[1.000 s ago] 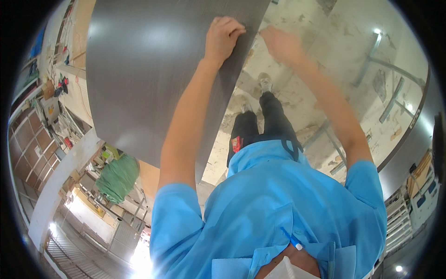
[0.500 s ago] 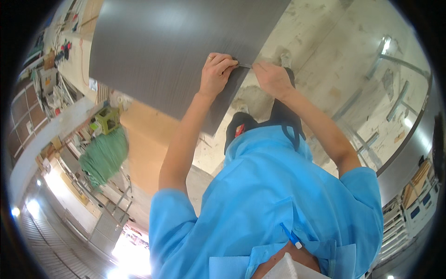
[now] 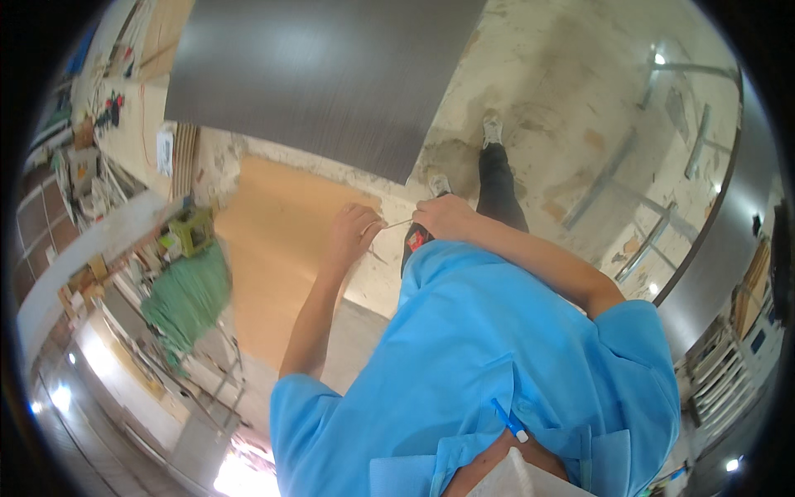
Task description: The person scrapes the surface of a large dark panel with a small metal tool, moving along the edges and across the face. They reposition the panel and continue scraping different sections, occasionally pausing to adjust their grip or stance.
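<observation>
My left hand [image 3: 354, 229] and my right hand [image 3: 445, 217] hold a thin, light-coloured strip [image 3: 398, 224] stretched between them, in front of my waist. Its exact kind is too small to make out. The fingers of both hands are closed on its ends. Beyond the hands lies a large dark, fine-grained panel [image 3: 323, 74], whose near corner is a little ahead of my right hand. Neither hand touches it. A red item [image 3: 418, 240] shows at my trouser pocket, just below the right hand.
To the left, a tan sheet [image 3: 273, 248] lies beside a green cloth heap [image 3: 189, 290] and a yellow-green crate [image 3: 195, 232]. Metal frame bars [image 3: 646, 240] rest on the stained floor at right, near another dark panel [image 3: 704, 265]. My shoes [image 3: 492, 128] stand by the first panel's edge.
Both hands have drawn back from the dark panel's edge toward my body and to the left, with the thin strip still between them. The panel now sits farther ahead in view.
</observation>
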`<state>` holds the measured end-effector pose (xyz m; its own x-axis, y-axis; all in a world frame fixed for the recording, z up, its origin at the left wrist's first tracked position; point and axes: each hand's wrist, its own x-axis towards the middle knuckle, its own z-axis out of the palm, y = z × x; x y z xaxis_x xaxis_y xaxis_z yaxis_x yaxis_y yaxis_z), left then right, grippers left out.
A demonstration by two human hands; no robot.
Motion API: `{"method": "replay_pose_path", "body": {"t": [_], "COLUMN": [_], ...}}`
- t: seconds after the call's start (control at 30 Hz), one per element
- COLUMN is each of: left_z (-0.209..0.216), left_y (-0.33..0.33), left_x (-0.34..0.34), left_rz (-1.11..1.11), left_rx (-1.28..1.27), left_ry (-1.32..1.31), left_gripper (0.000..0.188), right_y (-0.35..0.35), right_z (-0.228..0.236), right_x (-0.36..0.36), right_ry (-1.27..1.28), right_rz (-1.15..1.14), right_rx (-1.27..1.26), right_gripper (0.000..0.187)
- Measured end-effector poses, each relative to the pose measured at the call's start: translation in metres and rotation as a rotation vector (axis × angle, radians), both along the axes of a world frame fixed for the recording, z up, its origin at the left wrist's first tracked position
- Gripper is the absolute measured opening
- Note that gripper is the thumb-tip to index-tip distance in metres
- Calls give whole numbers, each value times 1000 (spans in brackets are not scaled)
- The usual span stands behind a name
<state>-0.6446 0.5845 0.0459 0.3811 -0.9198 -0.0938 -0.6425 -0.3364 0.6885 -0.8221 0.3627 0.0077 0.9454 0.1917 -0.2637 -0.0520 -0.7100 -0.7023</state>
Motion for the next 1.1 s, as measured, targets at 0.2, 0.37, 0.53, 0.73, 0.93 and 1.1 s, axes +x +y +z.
{"method": "replay_pose_path", "body": {"t": [0.2, 0.37, 0.53, 0.73, 0.93, 1.1], "left_z": [7, -23, -40, -40, -49, -48], "left_y": [-123, -267, -412, -568, -704, -790], "left_x": [47, 51, 92, 130, 156, 187], "left_rz": [26, -178, -136, -121, -44, -50], "left_rx": [-175, 110, 60, 101, 78, 142], "left_ry": [-280, -623, -564, -623, -642, -691], "left_gripper": [37, 56, 56, 59, 62, 63], "right_y": [-110, -218, -285, -374, -565, -719], "right_z": [18, 6, -45, -61, 2, 33], "right_x": [-23, -92, -174, -208, -171, -98], "right_ry": [-1, -147, -120, -49, -147, -105], "right_rz": [-955, -1528, -1755, -2113, -2066, -1853], "right_rx": [179, 368, 196, 636, 609, 555], "right_gripper": [26, 22, 18, 25, 27, 17]}}
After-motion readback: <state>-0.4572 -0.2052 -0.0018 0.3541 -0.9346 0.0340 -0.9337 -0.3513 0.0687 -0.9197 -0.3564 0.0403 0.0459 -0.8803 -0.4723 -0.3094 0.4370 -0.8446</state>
